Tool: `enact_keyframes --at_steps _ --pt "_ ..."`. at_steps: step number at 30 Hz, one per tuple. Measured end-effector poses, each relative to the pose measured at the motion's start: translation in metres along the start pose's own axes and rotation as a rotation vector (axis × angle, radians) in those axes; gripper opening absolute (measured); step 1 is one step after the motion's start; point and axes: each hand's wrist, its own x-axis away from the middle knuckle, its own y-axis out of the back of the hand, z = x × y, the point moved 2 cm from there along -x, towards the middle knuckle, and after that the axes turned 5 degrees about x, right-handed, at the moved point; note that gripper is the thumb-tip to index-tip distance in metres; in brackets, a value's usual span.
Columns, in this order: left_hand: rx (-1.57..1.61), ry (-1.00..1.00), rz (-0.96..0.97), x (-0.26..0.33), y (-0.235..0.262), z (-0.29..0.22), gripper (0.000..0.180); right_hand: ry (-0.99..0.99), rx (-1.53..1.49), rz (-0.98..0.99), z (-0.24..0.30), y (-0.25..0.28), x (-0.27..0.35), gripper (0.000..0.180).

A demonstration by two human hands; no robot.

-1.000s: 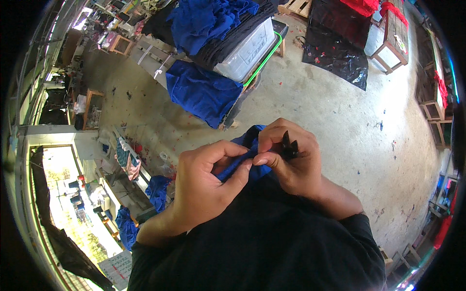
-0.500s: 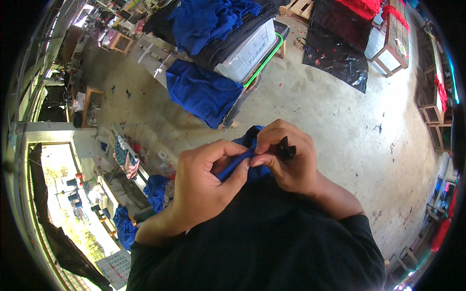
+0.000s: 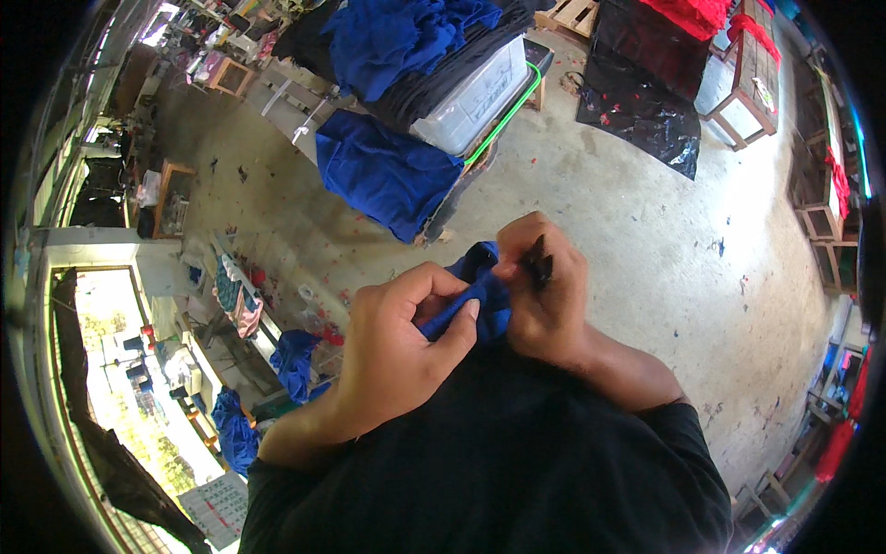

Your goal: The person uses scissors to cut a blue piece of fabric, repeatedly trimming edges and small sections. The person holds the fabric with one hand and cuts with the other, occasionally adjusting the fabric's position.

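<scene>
In front of my chest, a piece of blue cloth (image 3: 494, 309) hangs bunched and folded. My left hand (image 3: 401, 342) is closed on its edge, thumb on top and fingers curled beneath. At the cloth's right side is my right hand (image 3: 549, 300), its fingers curled in. A small black pointed tool (image 3: 538, 263) sticks out of that hand; its kind is mostly hidden by the fingers. Whether the right fingertips also pinch the cloth, I cannot tell.
Ahead stands a low table with blue cloth (image 3: 383, 175), a pale plastic bin (image 3: 475, 97) and a green hoop (image 3: 508, 115). A black sheet (image 3: 637, 102) lies on the floor near a wooden bench (image 3: 743, 92). More blue cloth (image 3: 295, 360) hangs at the left, by a bright window.
My right hand has moved slightly up and away from my left thumb, its fingers now curled tighter. More of the blue cloth shows between the hands. My left hand keeps its hold.
</scene>
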Motion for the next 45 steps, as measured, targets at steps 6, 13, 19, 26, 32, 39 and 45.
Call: enact_keyframes --at_steps 6,13,19,26,32,39,45 --pt "0.191 0.136 0.059 0.004 0.000 0.020 0.011 -0.005 -0.338 0.265 0.009 0.004 -0.003 0.027" --pt "0.157 0.153 0.194 0.016 0.011 0.020 0.010 -0.501 -0.222 -0.090 -0.052 0.049 -0.020 0.020" --pt "0.163 0.168 0.192 0.013 0.017 0.017 0.014 -0.125 -0.287 0.656 -0.017 0.030 -0.007 0.052" --pt "0.019 -0.151 0.194 0.012 0.021 0.029 0.015 -0.437 -0.369 0.800 0.004 0.011 0.011 0.016" --pt "0.086 -0.025 0.471 0.016 0.021 0.037 0.013 -0.720 -0.512 0.938 -0.008 0.008 0.040 0.018" --pt "0.450 0.293 0.215 0.016 0.021 0.064 0.010 -0.924 -0.669 0.913 -0.011 0.003 0.053 0.027" --pt "0.714 0.103 0.207 0.012 0.023 0.071 0.020 -1.119 -0.949 0.835 -0.009 0.001 0.060 0.040"
